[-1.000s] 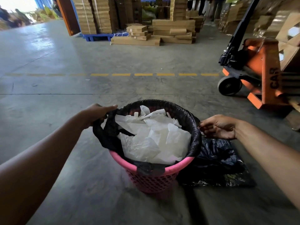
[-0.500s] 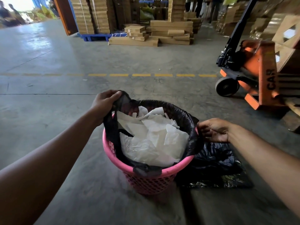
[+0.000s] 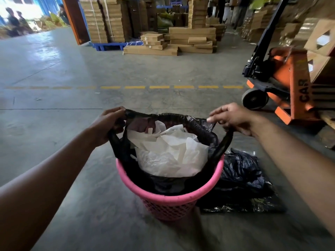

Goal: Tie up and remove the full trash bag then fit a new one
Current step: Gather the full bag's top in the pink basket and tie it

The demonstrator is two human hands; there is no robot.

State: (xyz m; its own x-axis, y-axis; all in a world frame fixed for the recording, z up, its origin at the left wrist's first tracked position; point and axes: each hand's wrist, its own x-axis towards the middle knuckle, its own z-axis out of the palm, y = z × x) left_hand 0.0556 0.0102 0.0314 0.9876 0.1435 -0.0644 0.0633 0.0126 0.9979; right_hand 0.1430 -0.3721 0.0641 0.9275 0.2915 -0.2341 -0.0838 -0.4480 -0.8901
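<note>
A pink plastic basket [image 3: 168, 198] stands on the concrete floor with a black trash bag [image 3: 206, 133] inside it, stuffed with crumpled white paper [image 3: 170, 153]. The bag's rim is off the basket and lifted above it. My left hand [image 3: 107, 124] grips the bag's left edge. On the other side my right hand [image 3: 232, 118] pinches the right edge. A folded spare black bag [image 3: 243, 180] lies on the floor just right of the basket.
An orange pallet jack [image 3: 290, 87] with cardboard on it stands close at the right. Stacks of flat cardboard boxes [image 3: 181, 40] fill the back. A dashed yellow line [image 3: 159, 87] crosses the floor. People are at the far left [image 3: 12, 20].
Both hands have pulled the bag's rim off the basket and raised it. The right hand went from the basket's side up to the bag edge, and the pink rim now shows.
</note>
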